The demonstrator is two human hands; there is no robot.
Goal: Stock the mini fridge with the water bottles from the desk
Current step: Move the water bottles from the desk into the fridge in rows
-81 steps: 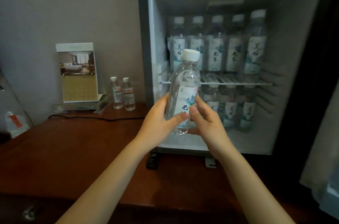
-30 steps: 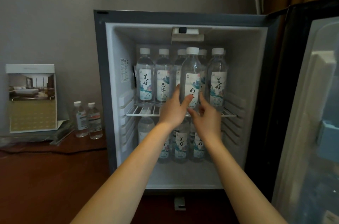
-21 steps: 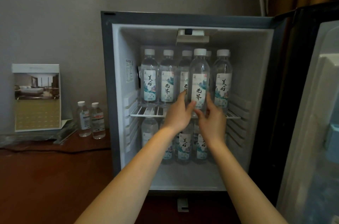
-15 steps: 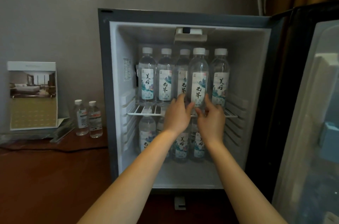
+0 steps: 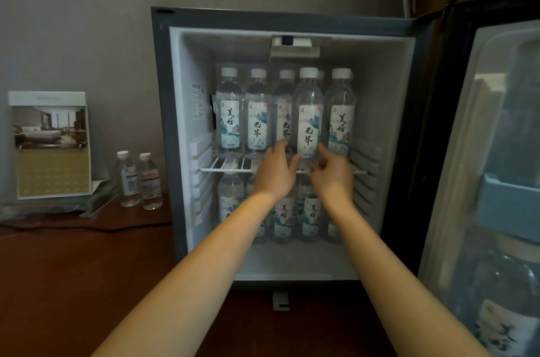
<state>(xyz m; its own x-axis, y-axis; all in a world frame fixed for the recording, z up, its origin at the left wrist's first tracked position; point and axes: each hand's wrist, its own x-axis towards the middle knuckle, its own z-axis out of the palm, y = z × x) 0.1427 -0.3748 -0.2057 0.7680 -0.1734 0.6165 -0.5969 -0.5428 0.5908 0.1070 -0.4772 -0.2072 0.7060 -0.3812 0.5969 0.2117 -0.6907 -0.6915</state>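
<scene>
Water bottle (image 5: 309, 122) stands on the fridge shelf (image 5: 228, 166); left hand (image 5: 274, 178) pinches its base, right hand (image 5: 333, 178) alongside, grip impossible to tell.

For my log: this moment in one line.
bottle upright on upper shelf | left hand and right hand at its base | grip unclear
</scene>
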